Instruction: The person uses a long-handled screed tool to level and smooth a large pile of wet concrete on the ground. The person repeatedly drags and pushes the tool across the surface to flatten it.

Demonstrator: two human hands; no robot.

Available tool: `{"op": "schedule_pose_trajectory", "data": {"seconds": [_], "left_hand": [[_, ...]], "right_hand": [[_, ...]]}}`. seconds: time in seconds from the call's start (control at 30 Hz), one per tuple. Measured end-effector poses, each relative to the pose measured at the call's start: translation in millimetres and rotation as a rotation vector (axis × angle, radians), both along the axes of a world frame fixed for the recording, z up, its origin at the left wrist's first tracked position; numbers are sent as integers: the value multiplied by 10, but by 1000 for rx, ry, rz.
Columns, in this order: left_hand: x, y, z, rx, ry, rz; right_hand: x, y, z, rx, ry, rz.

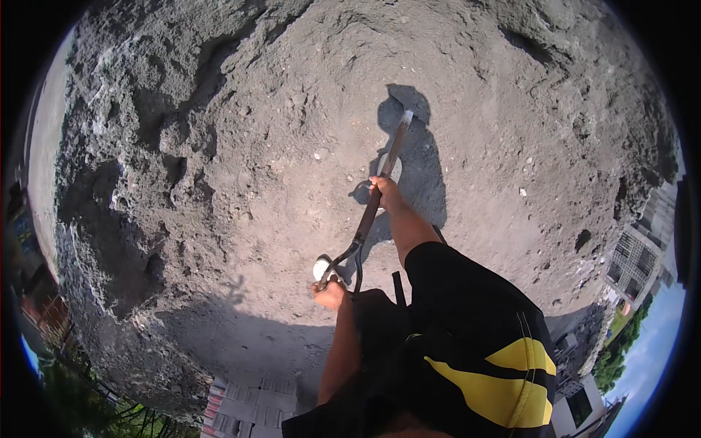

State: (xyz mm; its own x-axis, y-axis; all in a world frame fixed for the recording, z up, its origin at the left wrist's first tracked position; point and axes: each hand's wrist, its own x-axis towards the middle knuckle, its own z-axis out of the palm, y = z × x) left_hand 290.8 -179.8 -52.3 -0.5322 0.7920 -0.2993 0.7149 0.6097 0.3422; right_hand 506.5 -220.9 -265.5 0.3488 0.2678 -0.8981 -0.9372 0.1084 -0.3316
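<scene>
A shovel (373, 206) with a brown shaft and a dark forked handle slants across the middle of the view. My left hand (331, 294) is closed round the grip at its near end. Further along, my right hand (387, 191) wraps the shaft. The far end of the shaft shows a pale metal tip beside a dark shadow; I cannot make out the blade there. A white rounded thing (320, 269), perhaps a shoe tip, shows beside my left hand. Another pale shape (395, 169) lies behind the shaft near my right hand.
Loose grey soil (482, 131) with small stones surrounds me, rising into rough, lumpy banks (146, 131) on the left and far side. Stacked grey blocks (255, 401) stand at the lower left. Pierced blocks (634, 259) and a building lie at the right edge. My shadow (427, 168) falls ahead.
</scene>
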Motion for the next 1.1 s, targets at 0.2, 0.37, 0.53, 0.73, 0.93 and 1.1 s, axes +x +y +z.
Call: {"op": "schedule_pose_trajectory", "data": {"seconds": [0.2, 0.37, 0.53, 0.73, 0.93, 1.1], "left_hand": [[-800, 27, 212, 50, -467, -111], [-1434, 232, 498, -69, -787, 3], [-1896, 689, 1009, -76, -730, -177], [-2537, 1220, 1600, -34, -752, -450], [-2817, 1600, 1712, -100, -723, -818], [-2542, 1108, 1599, -204, -760, -1226]], "right_hand": [[-294, -49, 633, -48, 37, -19], [-741, -71, 1358, -268, 41, 34], [-1398, -29, 2059, -193, 34, -167], [-2326, 60, 2068, -63, 56, -435], [-3175, -100, 2437, -81, 207, -714], [-3929, -1161, 2225, -1, 90, -1158]]}}
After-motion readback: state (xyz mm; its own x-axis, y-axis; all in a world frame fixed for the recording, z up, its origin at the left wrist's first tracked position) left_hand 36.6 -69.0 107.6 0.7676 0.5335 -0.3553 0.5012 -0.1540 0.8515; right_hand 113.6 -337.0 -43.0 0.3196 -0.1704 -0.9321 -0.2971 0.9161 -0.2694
